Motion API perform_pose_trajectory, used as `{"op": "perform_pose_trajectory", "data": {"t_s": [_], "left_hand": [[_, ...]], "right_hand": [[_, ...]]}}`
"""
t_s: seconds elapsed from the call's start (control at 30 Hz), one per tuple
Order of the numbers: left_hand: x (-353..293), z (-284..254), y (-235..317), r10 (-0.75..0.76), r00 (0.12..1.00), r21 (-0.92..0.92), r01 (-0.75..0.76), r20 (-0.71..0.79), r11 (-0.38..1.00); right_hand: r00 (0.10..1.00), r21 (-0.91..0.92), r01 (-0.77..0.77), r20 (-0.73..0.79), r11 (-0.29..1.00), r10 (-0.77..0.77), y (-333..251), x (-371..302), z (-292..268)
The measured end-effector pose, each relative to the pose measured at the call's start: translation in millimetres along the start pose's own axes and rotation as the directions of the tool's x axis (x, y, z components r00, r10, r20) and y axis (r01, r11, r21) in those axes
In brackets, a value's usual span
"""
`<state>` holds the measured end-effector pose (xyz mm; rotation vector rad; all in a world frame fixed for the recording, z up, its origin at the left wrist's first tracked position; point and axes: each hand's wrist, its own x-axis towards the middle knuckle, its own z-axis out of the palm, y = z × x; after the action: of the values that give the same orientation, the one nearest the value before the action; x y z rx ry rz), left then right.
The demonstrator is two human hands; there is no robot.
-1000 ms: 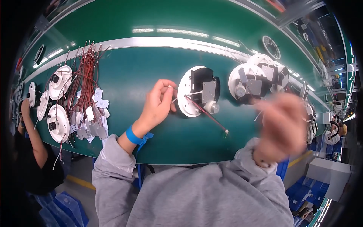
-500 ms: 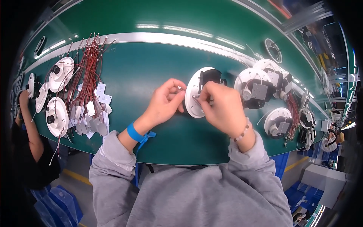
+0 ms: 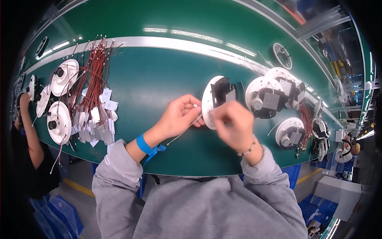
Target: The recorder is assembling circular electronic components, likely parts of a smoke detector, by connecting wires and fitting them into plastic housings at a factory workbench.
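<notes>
In front of me a round white disc [image 3: 207,95] stands on edge, with a black finned part [image 3: 224,91] and a grey plate on its right side. Next to the disc's left edge, my left hand [image 3: 181,117] pinches a thin pale cable [image 3: 183,132]. The cable's loose end slants down toward my wrist, and a small white plug [image 3: 195,105] shows at the fingertips. My right hand [image 3: 235,121] is curled at the lower right of the disc, partly covering it. Motion smears its fingers, so I cannot see whether they grip anything.
Left lie a bundle of red wires [image 3: 95,63] with white plates and several white discs with black parts [image 3: 63,77]. More disc assemblies [image 3: 266,95] stand right, beside another red wire bundle [image 3: 305,119]. A co-worker's arm [image 3: 32,131] reaches in at far left. A white rail [image 3: 159,41] crosses behind.
The thin cable now extends down and left past my left hand. My right hand has moved lower, away from the black part. The disc sits slightly farther right in view.
</notes>
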<state>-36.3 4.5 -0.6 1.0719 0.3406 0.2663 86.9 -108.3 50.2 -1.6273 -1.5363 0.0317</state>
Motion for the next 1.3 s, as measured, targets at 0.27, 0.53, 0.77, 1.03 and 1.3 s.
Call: {"op": "perform_pose_trajectory", "data": {"t_s": [0.27, 0.53, 0.77, 1.03, 1.3], "left_hand": [[-1, -2, 2, -0.023, 1.0, 0.062, 0.021, 0.021, 0.998], [-3, 3, 1, 0.009, 0.999, 0.062, -0.011, 0.035, 0.998], [-2, 1, 6, -0.02, 0.999, 0.108, 0.014, 0.05, 0.994], [-2, -2, 5, -0.031, 0.995, 0.057, 0.026, 0.092, 0.998], [-4, -2, 5, -0.037, 0.987, 0.059, 0.028, 0.158, 0.998]], "right_hand": [[0.987, -0.259, 0.125, 0.126, 0.958, -0.095, 2, -2, -11], [0.995, -0.128, 0.093, 0.057, 0.987, -0.087, -2, -8, -5], [0.998, -0.15, 0.004, 0.067, 0.989, 0.006, -5, -5, -15], [0.989, -0.226, 0.14, 0.08, 0.964, -0.125, 0, -11, -12], [0.967, -0.139, 0.21, 0.175, 0.968, -0.184, 9, -11, -16]]}}
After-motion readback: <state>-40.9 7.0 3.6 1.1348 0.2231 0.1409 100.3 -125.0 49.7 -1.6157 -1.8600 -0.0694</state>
